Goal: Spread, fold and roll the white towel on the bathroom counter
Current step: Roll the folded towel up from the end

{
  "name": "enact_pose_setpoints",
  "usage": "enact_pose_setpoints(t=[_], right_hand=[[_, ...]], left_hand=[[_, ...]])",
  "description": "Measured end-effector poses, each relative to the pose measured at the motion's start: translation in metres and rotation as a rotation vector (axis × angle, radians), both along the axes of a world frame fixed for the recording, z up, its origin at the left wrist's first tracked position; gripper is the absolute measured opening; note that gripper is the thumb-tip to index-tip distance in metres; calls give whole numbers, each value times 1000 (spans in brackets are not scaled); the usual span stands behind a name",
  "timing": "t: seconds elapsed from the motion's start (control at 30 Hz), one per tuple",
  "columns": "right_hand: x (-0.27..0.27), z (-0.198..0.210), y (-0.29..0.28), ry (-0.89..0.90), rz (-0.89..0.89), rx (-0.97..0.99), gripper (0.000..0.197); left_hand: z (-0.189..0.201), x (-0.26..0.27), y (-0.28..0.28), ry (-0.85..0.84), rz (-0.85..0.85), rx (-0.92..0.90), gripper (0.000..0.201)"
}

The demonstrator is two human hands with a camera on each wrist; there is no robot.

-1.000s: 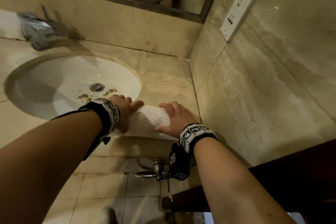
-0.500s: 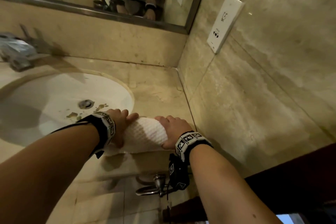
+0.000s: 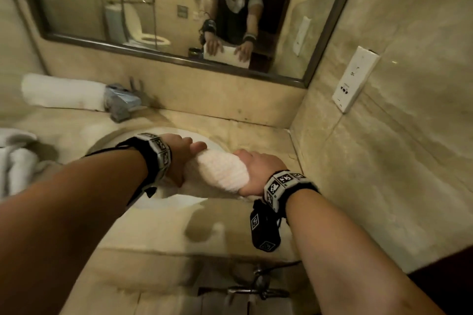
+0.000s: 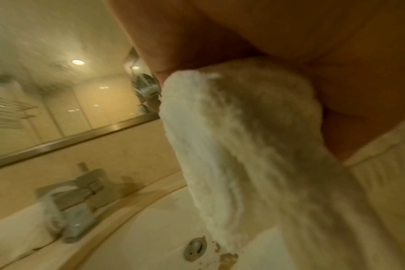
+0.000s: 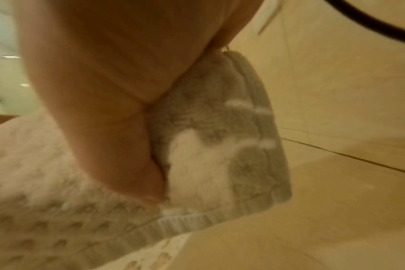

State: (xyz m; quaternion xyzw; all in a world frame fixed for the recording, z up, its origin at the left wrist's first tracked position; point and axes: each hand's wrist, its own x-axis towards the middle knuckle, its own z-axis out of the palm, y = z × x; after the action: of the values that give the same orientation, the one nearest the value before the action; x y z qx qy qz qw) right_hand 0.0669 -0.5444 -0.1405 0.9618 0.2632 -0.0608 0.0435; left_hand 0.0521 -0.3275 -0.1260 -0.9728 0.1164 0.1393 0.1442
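Rolled white towel point(image 3: 222, 171) gripped at both ends.
My left hand point(image 3: 179, 158) and right hand point(image 3: 258, 174) curl their fingers around it above the table point(image 3: 158, 233).

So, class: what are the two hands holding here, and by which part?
The rolled white towel. The left hand grips its left end and the right hand grips its right end; the middle shows between them.

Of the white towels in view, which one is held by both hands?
The rolled towel at the sink's right edge, gripped by the left hand and right hand. The others lie untouched on the left.
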Motion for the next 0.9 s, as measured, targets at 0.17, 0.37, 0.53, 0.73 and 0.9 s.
enact_pose_setpoints(t=[0.17, 0.37, 0.53, 0.73, 0.9], right_hand=[[-6, 33, 44, -53, 92, 4, 94], [-19, 54, 106, -178, 212, 8, 92], [-25, 54, 179, -169, 325, 91, 85], [2, 43, 280, -163, 320, 107, 88], [49, 46, 373, -261, 263, 146, 87]], left_hand=[[41, -36, 40, -72, 101, 29, 103], [66, -76, 92, -164, 219, 89, 110], [70, -97, 155, -157, 344, 109, 113], [69, -77, 245, -178, 365, 194, 105], [81, -22, 335, -266, 336, 317, 103]])
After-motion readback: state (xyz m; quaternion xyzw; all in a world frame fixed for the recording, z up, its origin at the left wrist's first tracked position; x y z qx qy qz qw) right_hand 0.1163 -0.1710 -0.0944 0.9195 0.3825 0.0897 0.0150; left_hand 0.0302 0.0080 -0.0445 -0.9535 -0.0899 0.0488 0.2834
